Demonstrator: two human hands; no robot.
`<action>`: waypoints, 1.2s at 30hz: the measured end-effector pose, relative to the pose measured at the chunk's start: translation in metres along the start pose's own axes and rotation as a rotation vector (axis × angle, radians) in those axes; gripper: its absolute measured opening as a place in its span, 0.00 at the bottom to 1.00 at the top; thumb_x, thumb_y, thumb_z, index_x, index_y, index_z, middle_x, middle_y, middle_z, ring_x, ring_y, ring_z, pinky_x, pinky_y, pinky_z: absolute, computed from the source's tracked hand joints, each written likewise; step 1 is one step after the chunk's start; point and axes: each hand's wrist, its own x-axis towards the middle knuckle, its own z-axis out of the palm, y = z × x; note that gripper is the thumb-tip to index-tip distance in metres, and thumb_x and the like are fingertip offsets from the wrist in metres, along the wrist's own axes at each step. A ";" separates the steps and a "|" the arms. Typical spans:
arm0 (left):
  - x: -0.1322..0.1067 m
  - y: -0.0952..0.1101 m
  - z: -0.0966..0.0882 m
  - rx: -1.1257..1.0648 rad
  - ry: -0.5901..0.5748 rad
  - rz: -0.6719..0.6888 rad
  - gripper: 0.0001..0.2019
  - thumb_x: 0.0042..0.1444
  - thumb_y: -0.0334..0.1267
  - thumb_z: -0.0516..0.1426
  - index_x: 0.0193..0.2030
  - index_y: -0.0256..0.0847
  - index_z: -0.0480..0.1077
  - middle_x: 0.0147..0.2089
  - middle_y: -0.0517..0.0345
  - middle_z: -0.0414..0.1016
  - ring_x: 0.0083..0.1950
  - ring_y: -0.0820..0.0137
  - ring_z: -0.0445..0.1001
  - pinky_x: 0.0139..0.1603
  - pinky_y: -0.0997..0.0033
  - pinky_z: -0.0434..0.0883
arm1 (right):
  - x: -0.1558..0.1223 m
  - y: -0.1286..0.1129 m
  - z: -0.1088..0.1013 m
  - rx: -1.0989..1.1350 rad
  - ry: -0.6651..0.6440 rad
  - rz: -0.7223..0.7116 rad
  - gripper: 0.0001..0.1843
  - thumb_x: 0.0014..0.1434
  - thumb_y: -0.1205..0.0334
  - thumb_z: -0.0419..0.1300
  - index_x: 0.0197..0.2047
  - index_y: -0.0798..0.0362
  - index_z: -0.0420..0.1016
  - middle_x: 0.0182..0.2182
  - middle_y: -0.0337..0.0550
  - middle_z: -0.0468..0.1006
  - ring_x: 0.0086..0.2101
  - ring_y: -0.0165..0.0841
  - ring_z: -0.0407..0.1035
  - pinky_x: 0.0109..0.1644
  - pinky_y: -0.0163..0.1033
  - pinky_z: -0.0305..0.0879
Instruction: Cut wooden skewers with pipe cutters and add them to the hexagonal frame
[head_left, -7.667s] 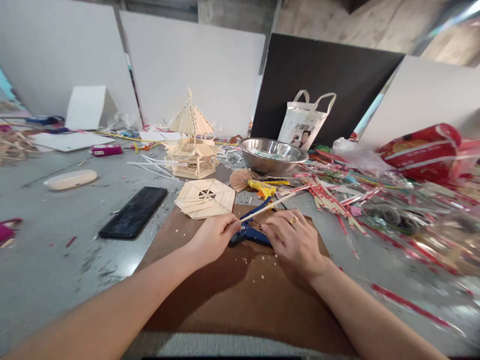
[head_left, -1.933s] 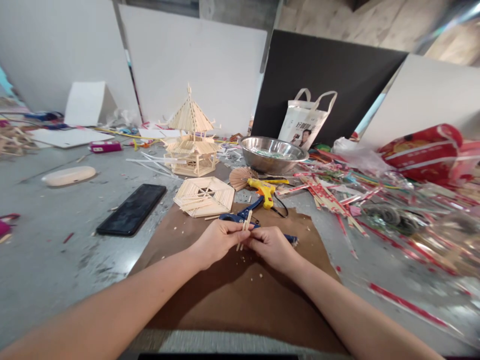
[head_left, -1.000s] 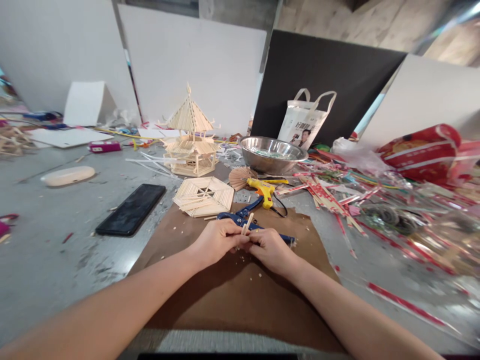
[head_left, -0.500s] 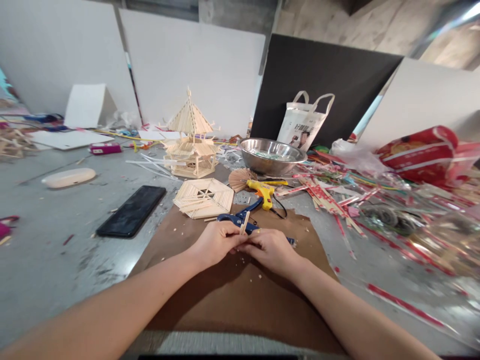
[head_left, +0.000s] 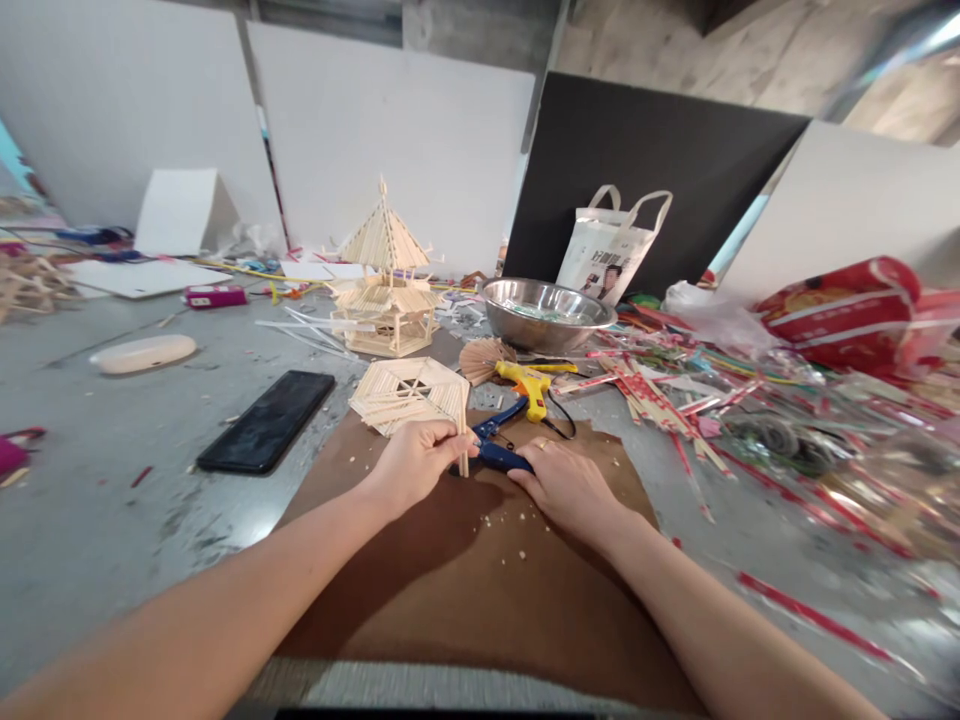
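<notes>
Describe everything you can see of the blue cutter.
The cutter has two blue handles, spread in a V. They look smooth; metal or plastic, I can't tell. It sits over the brown mat, the far handle pointing toward the glue gun. The right hand touches the near handle's end. The left hand and its sticks mostly hide the cutting end.

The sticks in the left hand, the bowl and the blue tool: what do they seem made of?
The sticks look like bare wood: pale, matte, no visible paint. The bowl looks like polished metal, perhaps stainless steel: silvery, with bright reflections. The blue tool has smooth coloured handles, plastic or painted metal; I cannot tell which.
</notes>
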 end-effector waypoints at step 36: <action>-0.001 0.001 0.000 -0.338 -0.233 -0.133 0.11 0.45 0.41 0.56 0.29 0.33 0.69 0.20 0.61 0.69 0.21 0.75 0.69 0.25 0.75 0.66 | -0.007 -0.010 -0.012 1.668 -0.174 0.330 0.21 0.45 0.59 0.58 0.43 0.52 0.61 0.15 0.30 0.66 0.12 0.22 0.56 0.14 0.28 0.51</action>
